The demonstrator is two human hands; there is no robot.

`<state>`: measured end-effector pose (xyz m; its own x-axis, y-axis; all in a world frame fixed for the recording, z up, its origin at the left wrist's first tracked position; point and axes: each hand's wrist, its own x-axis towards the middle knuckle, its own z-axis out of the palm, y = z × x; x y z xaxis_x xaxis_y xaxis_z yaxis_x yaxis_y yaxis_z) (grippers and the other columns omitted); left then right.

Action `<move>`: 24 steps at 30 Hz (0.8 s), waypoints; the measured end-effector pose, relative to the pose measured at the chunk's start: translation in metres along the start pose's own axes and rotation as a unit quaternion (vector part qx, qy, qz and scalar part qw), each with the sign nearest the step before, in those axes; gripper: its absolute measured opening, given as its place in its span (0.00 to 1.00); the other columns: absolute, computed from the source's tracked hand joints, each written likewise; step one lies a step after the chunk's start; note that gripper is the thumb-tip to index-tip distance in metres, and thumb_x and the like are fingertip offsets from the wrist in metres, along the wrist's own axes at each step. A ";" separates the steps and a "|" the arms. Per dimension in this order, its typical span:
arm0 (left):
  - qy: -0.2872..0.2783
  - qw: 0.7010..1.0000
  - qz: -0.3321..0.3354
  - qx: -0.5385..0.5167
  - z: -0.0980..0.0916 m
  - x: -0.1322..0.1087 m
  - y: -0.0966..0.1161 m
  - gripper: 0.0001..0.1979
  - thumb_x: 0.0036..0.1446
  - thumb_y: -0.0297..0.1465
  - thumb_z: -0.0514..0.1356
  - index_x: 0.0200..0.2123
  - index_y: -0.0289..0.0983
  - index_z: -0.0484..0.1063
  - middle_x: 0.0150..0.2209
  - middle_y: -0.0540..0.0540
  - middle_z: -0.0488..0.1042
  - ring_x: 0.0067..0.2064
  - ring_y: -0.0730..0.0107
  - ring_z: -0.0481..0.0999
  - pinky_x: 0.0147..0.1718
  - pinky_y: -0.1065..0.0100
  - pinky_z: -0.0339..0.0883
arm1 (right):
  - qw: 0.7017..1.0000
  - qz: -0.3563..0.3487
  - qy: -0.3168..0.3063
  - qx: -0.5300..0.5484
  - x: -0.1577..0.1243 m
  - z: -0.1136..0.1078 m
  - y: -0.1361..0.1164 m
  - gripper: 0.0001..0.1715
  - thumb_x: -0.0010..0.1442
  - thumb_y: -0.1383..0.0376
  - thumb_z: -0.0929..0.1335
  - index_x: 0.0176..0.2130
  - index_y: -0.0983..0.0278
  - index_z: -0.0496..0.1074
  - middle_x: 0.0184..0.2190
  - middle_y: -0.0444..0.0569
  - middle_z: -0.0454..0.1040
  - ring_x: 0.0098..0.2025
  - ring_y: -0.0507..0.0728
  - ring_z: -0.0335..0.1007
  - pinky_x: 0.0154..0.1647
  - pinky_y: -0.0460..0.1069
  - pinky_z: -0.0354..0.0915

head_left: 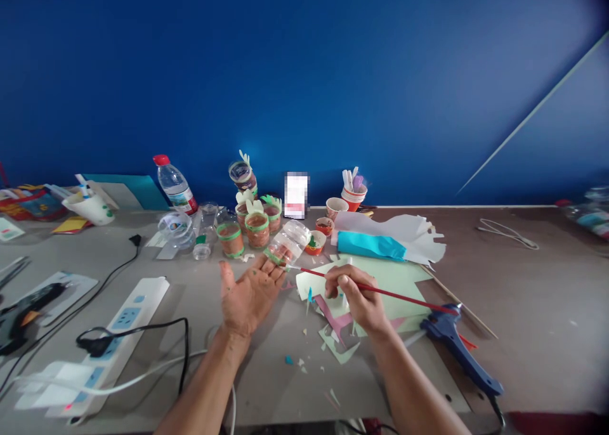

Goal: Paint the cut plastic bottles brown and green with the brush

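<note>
My left hand [251,298] is palm up, with its thumb spread and paint specks on the skin. Its fingers reach into a clear cut plastic bottle piece [295,235], which lies tilted on them and has a green edge at its near end. Pinched in my right hand [356,294] is a thin red-handled paintbrush [399,297]. Its tip points left, close to the bottle piece's open end and my left fingertips; whether it touches is unclear. Just right of the piece stands a small paper cup [315,243] with green paint inside.
Brown-painted pots [257,230] with green rims stand behind my left hand. A phone [295,195] leans at the wall. Right lie green paper [394,289], a turquoise roll [371,246] and a blue glue gun [459,346]. A power strip [126,321] with cables lies left.
</note>
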<state>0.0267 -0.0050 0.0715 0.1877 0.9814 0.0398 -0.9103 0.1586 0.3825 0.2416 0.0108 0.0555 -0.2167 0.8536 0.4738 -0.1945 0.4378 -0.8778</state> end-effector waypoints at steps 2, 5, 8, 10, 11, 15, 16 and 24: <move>0.007 1.000 0.000 -0.006 0.001 0.000 0.001 0.47 0.56 0.62 0.36 0.62 0.32 0.61 0.63 0.35 0.64 0.67 0.54 0.57 0.65 0.54 0.41 | 1.000 -0.003 0.013 0.009 0.000 -0.001 0.002 0.16 0.65 0.57 0.64 0.35 0.62 0.77 0.20 0.46 0.72 0.22 0.53 0.67 0.24 0.49 0.62; 0.007 1.000 -0.003 -0.011 0.002 0.000 0.001 0.48 0.55 0.63 0.37 0.61 0.31 0.62 0.63 0.34 0.64 0.67 0.52 0.56 0.66 0.53 0.40 | 0.998 -0.009 0.044 0.038 0.000 -0.002 0.004 0.16 0.65 0.57 0.64 0.36 0.62 0.77 0.21 0.46 0.71 0.23 0.53 0.67 0.24 0.49 0.62; 0.009 1.000 -0.005 -0.010 0.003 0.000 0.001 0.49 0.54 0.63 0.36 0.61 0.29 0.62 0.62 0.32 0.65 0.67 0.51 0.56 0.66 0.52 0.41 | 0.999 -0.004 0.019 0.026 0.001 -0.003 0.003 0.15 0.64 0.57 0.65 0.36 0.62 0.77 0.23 0.47 0.73 0.24 0.55 0.68 0.25 0.50 0.64; 0.009 1.000 0.002 -0.007 0.003 0.000 0.001 0.49 0.55 0.63 0.36 0.61 0.29 0.62 0.62 0.32 0.65 0.67 0.50 0.57 0.66 0.51 0.41 | 1.000 -0.004 0.004 0.016 0.001 -0.004 0.002 0.15 0.64 0.58 0.65 0.35 0.63 0.78 0.21 0.47 0.72 0.23 0.54 0.67 0.25 0.49 0.63; 0.010 1.000 0.004 -0.007 0.003 0.000 0.001 0.49 0.55 0.63 0.36 0.61 0.29 0.62 0.62 0.32 0.65 0.67 0.51 0.57 0.66 0.51 0.40 | 1.000 -0.006 0.007 0.021 0.002 -0.004 0.002 0.15 0.64 0.58 0.65 0.34 0.62 0.78 0.21 0.46 0.71 0.23 0.53 0.66 0.24 0.49 0.62; 0.002 1.000 0.000 -0.015 0.003 0.000 0.000 0.48 0.55 0.62 0.38 0.60 0.28 0.63 0.62 0.32 0.64 0.67 0.52 0.57 0.66 0.53 0.41 | 0.997 -0.007 0.035 0.067 0.002 -0.007 0.003 0.14 0.64 0.59 0.65 0.35 0.62 0.78 0.21 0.45 0.71 0.22 0.53 0.66 0.24 0.49 0.60; -0.005 1.000 0.000 -0.014 0.003 0.000 0.000 0.49 0.55 0.62 0.38 0.60 0.28 0.63 0.62 0.32 0.65 0.66 0.51 0.58 0.66 0.53 0.41 | 0.997 -0.004 0.030 0.066 0.002 -0.007 0.004 0.14 0.64 0.58 0.65 0.36 0.62 0.78 0.21 0.46 0.72 0.23 0.53 0.67 0.24 0.49 0.61; -0.029 0.999 0.006 0.037 -0.004 0.001 -0.005 0.47 0.55 0.62 0.41 0.61 0.30 0.62 0.60 0.33 0.68 0.65 0.52 0.60 0.66 0.52 0.41 | 0.986 0.004 0.132 0.102 0.009 -0.010 0.003 0.15 0.61 0.55 0.67 0.30 0.62 0.77 0.18 0.44 0.68 0.20 0.52 0.62 0.22 0.48 0.58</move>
<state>0.0296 -0.0047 0.0659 0.2000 0.9749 0.0973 -0.8835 0.1366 0.4480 0.2488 0.0225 0.0568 0.0314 0.9125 0.4079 -0.3872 0.3873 -0.8367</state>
